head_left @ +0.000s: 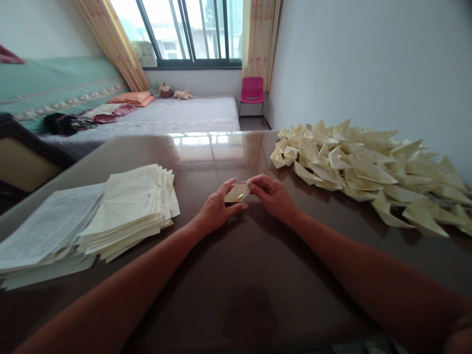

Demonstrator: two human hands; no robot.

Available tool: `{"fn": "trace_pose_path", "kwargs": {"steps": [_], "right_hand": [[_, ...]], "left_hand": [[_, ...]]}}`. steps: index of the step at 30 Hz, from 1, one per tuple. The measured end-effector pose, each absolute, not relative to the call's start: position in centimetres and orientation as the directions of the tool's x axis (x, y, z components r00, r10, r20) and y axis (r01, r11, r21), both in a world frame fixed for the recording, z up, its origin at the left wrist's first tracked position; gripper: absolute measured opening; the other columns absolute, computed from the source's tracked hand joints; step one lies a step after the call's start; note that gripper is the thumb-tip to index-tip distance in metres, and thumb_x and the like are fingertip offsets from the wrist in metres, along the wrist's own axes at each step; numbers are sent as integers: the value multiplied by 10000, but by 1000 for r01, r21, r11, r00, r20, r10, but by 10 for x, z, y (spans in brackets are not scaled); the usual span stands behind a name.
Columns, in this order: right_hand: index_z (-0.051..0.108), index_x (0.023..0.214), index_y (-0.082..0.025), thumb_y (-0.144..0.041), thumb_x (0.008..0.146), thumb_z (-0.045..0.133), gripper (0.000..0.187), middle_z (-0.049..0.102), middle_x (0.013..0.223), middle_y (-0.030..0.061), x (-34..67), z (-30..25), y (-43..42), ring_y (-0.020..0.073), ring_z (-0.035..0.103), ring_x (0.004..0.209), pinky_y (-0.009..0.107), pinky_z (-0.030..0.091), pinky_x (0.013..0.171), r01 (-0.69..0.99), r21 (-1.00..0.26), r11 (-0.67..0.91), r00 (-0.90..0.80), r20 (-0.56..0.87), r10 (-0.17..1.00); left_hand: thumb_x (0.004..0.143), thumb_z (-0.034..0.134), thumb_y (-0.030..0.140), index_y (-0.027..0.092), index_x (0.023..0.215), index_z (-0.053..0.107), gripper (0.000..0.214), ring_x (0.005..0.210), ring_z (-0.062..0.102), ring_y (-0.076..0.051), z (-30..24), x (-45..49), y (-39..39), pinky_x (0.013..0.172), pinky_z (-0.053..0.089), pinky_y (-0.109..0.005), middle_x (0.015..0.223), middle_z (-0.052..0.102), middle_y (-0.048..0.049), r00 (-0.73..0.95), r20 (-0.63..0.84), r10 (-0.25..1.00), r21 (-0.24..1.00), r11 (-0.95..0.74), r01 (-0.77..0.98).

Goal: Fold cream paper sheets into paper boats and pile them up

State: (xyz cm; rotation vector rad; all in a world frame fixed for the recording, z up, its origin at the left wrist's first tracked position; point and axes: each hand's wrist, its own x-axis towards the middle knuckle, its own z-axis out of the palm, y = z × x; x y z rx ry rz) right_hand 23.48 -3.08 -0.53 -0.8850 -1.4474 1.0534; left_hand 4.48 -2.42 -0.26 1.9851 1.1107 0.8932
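Two hands meet over the middle of the brown table [236, 295], both pinched on one small folded paper [238, 193]. The left hand [216, 209] clamps its lower left end between thumb and fingers. The right hand [273, 194] nips its upper right tip with its fingertips. The paper's long axis runs left to right, tilted a little upward toward the right hand, with the pointed end that way. It sits just above the tabletop.

Left of the hands lies a stack [129, 206] of cream sheets with a small dark mark on the top one, too small to read. Beside it, printed sheets [51, 223] carry dense grey text, also unreadable. On the right, a pile [368, 167] of folded cream pieces spreads along the wall.
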Motion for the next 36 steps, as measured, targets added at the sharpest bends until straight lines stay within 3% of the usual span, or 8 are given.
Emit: {"fn": "trace_pose_path", "kwargs": {"steps": [4,8,14,19,24,28,33,36], "right_hand": [[642,874,-216,-423,776,678,232,718,890,11,233,-1,-33,161,647,842,334,523,832,-147,-951,273,-148,294,944],[637,867,-214,-444,746,700,267,715,889,9,231,1,-33,158,645,843,345,525,842,-267,-950,161,-131,202,971],[641,810,-198,-431,658,775,309,703,858,12,233,-1,-30,155,639,828,315,531,803,-386,-922,42,-98,87,991],[660,1002,-227,-363,683,777,366,694,895,-2,239,-2,-30,128,625,804,248,510,720,-363,-931,-38,-271,66,960],[700,827,-152,-364,665,781,279,696,806,11,238,-2,-31,107,592,696,221,457,663,-227,-974,-4,-310,68,948],[694,777,-151,-366,617,808,291,686,739,0,235,-1,-34,103,570,641,222,432,622,-233,-972,-18,-280,49,959],[689,760,-154,-369,600,817,296,683,718,4,234,-2,-35,108,577,630,225,433,607,-249,-967,-49,-274,22,961],[683,727,-159,-373,592,820,288,678,682,-1,234,-3,-34,107,576,603,226,435,587,-245,-969,-38,-230,20,973]], "left_hand": [[739,687,437,148,1125,588,492,863,660,-212,-4,44,-21,743,527,-315,993,703,-75,423,180,888,916,-307,257],[771,646,478,147,952,581,382,694,660,-172,-2,45,-22,557,505,-248,818,701,-46,379,111,919,960,-197,196],[803,607,495,157,895,577,351,637,658,-153,2,47,-25,517,498,-227,760,683,-24,349,101,932,957,-187,222],[815,593,475,155,898,556,333,626,641,-143,0,46,-23,514,499,-226,759,673,-24,397,97,913,962,-188,197],[827,580,456,156,975,553,335,584,596,-124,-1,48,-28,511,489,-220,720,651,-7,431,85,898,943,-212,256],[809,612,429,169,1061,577,364,545,571,-115,-1,49,-32,531,485,-223,680,640,15,414,103,904,903,-260,342],[827,579,444,177,1062,602,356,566,594,-124,-1,51,-35,521,479,-220,780,690,-18,391,104,915,904,-251,345],[825,586,430,179,1057,614,343,526,575,-116,0,52,-36,527,468,-217,719,684,-2,375,130,918,895,-272,355]]}}
